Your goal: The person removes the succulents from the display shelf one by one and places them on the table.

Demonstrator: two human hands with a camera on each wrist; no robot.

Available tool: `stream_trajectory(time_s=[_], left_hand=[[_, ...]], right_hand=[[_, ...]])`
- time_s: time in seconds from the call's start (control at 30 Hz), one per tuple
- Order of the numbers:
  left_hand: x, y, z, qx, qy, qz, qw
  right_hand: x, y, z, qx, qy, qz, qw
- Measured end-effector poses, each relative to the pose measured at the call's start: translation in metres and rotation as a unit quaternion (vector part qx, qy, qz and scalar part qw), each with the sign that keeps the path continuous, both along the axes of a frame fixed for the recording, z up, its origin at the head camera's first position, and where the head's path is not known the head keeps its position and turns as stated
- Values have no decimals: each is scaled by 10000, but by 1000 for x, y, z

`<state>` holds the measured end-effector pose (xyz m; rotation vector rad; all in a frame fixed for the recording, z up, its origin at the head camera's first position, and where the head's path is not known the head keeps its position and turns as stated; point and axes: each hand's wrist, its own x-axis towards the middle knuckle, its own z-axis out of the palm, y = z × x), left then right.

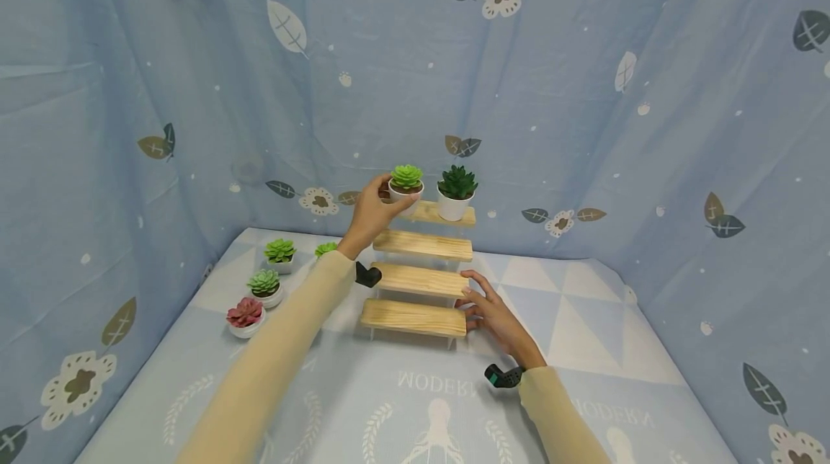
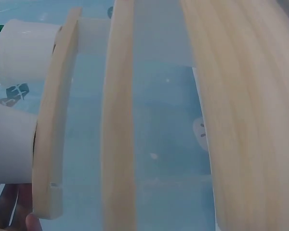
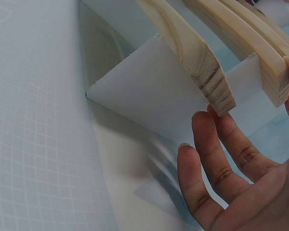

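At the left end of the top tier, my left hand (image 1: 375, 213) grips a light green potted succulent (image 1: 406, 194), thumb and fingers around its white pot (image 2: 9, 144). The pot stands at that tier's edge. A dark green potted succulent (image 1: 457, 194) is beside it on the right. Both are on a stepped wooden display stand (image 1: 421, 279) with pale boards and clear supports. My right hand (image 1: 496, 316) is at the stand's lower right side. Its spread fingers touch the ends of the two lower boards (image 3: 202, 62); the thumb is hard to make out.
Left of the stand sit a green succulent (image 1: 280, 252), a paler green one (image 1: 264, 287) and a red one (image 1: 245, 314). Another green succulent (image 1: 326, 249) is partly behind my left forearm. Patterned blue curtains (image 1: 389, 75) surround the cloth-covered table (image 1: 570, 320).
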<state>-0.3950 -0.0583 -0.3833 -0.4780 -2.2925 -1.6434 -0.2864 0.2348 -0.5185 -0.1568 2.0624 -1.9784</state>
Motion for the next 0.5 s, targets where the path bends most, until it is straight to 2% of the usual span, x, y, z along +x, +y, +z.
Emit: stream_trajectory(time_s=[0.5], left_hand=[[12,-10,3,-21,159,-77,9998]], right_hand=[[2,0,1,30,38,45,10000]])
